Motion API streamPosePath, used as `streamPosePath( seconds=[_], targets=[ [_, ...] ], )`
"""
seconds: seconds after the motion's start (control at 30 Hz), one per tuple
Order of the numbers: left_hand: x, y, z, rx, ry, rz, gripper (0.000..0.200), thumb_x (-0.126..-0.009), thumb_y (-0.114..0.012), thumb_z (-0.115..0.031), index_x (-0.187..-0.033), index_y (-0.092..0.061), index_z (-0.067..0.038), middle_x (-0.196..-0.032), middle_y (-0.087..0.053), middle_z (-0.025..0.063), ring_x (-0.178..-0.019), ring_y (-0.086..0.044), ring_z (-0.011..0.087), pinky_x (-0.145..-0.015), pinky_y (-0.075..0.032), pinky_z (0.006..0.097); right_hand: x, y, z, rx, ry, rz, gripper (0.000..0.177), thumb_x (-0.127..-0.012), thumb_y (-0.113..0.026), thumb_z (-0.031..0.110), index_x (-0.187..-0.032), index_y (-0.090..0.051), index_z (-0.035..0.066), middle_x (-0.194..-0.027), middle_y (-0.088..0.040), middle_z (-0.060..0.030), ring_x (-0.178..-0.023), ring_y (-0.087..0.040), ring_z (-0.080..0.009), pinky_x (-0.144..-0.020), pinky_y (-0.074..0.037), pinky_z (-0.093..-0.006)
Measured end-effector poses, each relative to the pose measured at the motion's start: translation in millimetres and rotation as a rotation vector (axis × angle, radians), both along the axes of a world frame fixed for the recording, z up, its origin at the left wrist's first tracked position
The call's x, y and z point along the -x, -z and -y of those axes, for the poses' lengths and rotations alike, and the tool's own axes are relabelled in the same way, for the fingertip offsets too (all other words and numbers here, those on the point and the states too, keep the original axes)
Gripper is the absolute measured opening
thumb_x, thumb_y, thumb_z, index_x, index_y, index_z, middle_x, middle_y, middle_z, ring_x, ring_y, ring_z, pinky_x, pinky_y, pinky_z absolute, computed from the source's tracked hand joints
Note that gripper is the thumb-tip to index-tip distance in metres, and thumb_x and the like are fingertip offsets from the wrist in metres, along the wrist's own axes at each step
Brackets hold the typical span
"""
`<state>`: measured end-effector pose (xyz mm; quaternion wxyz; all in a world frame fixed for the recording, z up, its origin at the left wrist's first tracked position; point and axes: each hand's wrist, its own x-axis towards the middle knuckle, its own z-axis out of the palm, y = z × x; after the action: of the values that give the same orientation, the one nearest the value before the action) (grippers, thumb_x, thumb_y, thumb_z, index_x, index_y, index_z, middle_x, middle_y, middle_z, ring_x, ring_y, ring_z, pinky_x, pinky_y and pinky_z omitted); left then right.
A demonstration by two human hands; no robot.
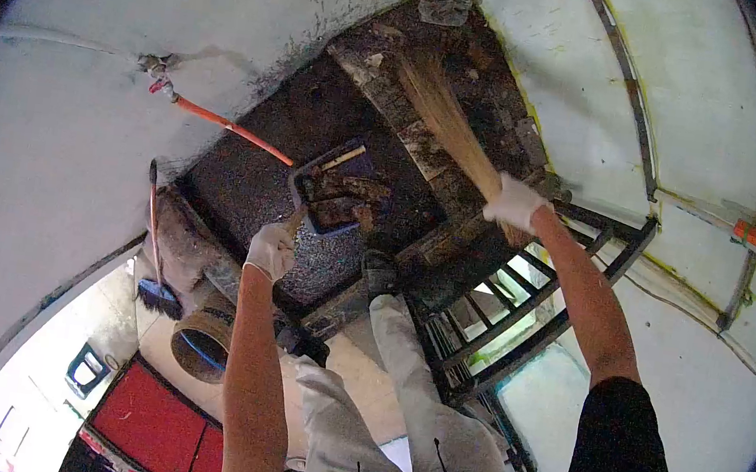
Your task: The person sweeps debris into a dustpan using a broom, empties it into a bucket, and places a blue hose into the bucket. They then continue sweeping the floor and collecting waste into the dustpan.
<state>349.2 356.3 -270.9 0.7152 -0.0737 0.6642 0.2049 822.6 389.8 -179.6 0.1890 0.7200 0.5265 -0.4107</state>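
My left hand (272, 250), in a white glove, is closed around a short stick-like handle. The handle runs to the edge of a blue-and-grey dustpan (297, 191) lying on the dark, gritty floor; I cannot make out the joint. Brown debris (351, 188) and a pale stick (343, 158) lie in the pan. My right hand (514, 203), also in a white glove, grips a long straw broom (452, 119) near its bound end. Its bristles fan out towards the dirty far corner, over a low ledge and away from the pan.
A red-orange hose (237, 127) hangs from a wall tap at left. A blue-headed brush (158, 297) leans near a round pipe-like container (198, 341). On the right stands a black metal rack (534, 300). A clear plastic bag (444, 6) lies in the corner.
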Motion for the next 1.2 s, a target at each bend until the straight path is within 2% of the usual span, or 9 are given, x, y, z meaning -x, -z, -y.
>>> streamPosePath(
  seconds=[0.1, 0.33, 0.4, 0.53, 0.6, 0.9, 1.0, 1.03, 1.2],
  targets=[
    [8.6, 4.3, 10.0, -0.025, -0.082, 0.101, 0.021, -0.088, -0.059, -0.018, -0.106, -0.059, -0.007, -0.063, -0.049, 0.0003, -0.043, -0.045, 0.0136, -0.037, -0.035, 0.0237, 9.7, -32.1, 56.2, -0.002, 0.099, 0.017, 0.077, -0.068, -0.073, 0.029, -0.131, -0.043, -0.001, -0.096, -0.068, -0.0261, -0.093, -0.067, -0.0419, -0.085, -0.052, -0.0467],
    [14.5, -4.6, 26.3, -0.214, -0.045, 0.126, 0.015, -0.086, -0.056, -0.01, -0.1, -0.057, -0.007, -0.064, -0.045, -0.0007, -0.045, -0.04, 0.0102, -0.038, -0.033, 0.0218, 3.8, -87.0, 75.2, -0.231, 0.296, -0.026, 0.073, -0.067, -0.071, 0.02, -0.133, -0.044, 0.007, -0.096, -0.067, -0.0234, -0.094, -0.067, -0.0412, -0.086, -0.052, -0.0462],
    [25.0, 1.2, 22.7, -0.29, 0.16, 0.253, 0.019, -0.085, -0.054, -0.005, -0.103, -0.054, -0.005, -0.066, -0.043, -0.0017, -0.046, -0.038, 0.0085, -0.039, -0.031, 0.0216, 5.0, -114.8, 36.9, -0.178, 0.385, -0.048, 0.069, -0.07, -0.069, 0.02, -0.132, -0.046, 0.0, -0.096, -0.065, -0.0178, -0.085, -0.064, -0.027, -0.079, -0.051, -0.0389],
    [-3.6, -38.7, -6.8, -0.106, -0.055, 0.13, 0.016, -0.083, -0.051, -0.001, -0.099, -0.052, -0.003, -0.066, -0.036, -0.0042, -0.047, -0.033, 0.0065, -0.039, -0.027, 0.0218, -57.8, -63.1, -27.4, -0.422, 0.283, -0.129, 0.064, -0.072, -0.07, 0.021, -0.128, -0.049, -0.002, -0.09, -0.063, -0.0112, -0.078, -0.061, -0.0189, -0.074, -0.052, -0.035],
    [-6.4, -28.3, -19.8, -0.134, -0.044, 0.196, 0.016, -0.083, -0.051, -0.001, -0.099, -0.051, -0.004, -0.065, -0.036, -0.0042, -0.046, -0.033, 0.0065, -0.039, -0.026, 0.022, -85.3, -39.7, -74.5, -0.424, 0.176, -0.062, 0.064, -0.07, -0.073, 0.03, -0.122, -0.053, -0.001, -0.095, -0.066, -0.0152, -0.089, -0.063, -0.0276, -0.082, -0.05, -0.0379],
    [-40.6, 3.1, -99.4, -0.214, -0.006, 0.112, 0.014, -0.08, -0.053, -0.005, -0.077, -0.041, -0.011, -0.06, -0.031, -0.0035, -0.04, -0.028, 0.011, -0.038, -0.022, 0.028, -72.4, 31.2, -193.9, 0.044, -0.373, 0.225, 0.026, -0.079, -0.067, 0.027, -0.088, -0.064, 0.003, -0.085, -0.066, -0.0158, -0.073, -0.064, -0.0296, -0.07, -0.051, -0.0416],
    [-28.6, 4.8, -106.9, -0.254, 0.016, 0.255, 0.018, -0.08, -0.052, -0.004, -0.072, -0.038, -0.011, -0.059, -0.029, -0.0036, -0.041, -0.028, 0.0108, -0.039, -0.021, 0.0281, -55.7, 38.6, -152.7, -0.026, -0.052, 0.02, 0.065, -0.062, -0.074, 0.033, -0.111, -0.056, -0.007, -0.091, -0.065, -0.0204, -0.083, -0.063, -0.0315, -0.075, -0.05, -0.0418],
    [-28.0, 0.4, -112.7, -0.254, 0.032, 0.239, 0.018, -0.08, -0.052, -0.005, -0.072, -0.037, -0.011, -0.059, -0.029, -0.0037, -0.041, -0.028, 0.0107, -0.039, -0.021, 0.0276, -64.9, 71.6, -136.7, -0.037, -0.094, 0.279, 0.073, -0.063, -0.074, 0.03, -0.12, -0.049, -0.008, -0.099, -0.065, -0.0242, -0.09, -0.064, -0.0344, -0.081, -0.05, -0.0433],
    [-29.1, 3.0, -112.3, -0.223, 0.005, 0.174, 0.016, -0.08, -0.052, -0.005, -0.074, -0.039, -0.012, -0.058, -0.031, -0.0037, -0.04, -0.029, 0.0106, -0.038, -0.025, 0.0263, -58.7, -3.1, -52.2, 0.075, -0.118, 0.048, 0.088, -0.063, -0.074, 0.027, -0.138, -0.04, -0.004, -0.107, -0.065, -0.0299, -0.102, -0.065, -0.0404, -0.09, -0.052, -0.0434]
  ],
)
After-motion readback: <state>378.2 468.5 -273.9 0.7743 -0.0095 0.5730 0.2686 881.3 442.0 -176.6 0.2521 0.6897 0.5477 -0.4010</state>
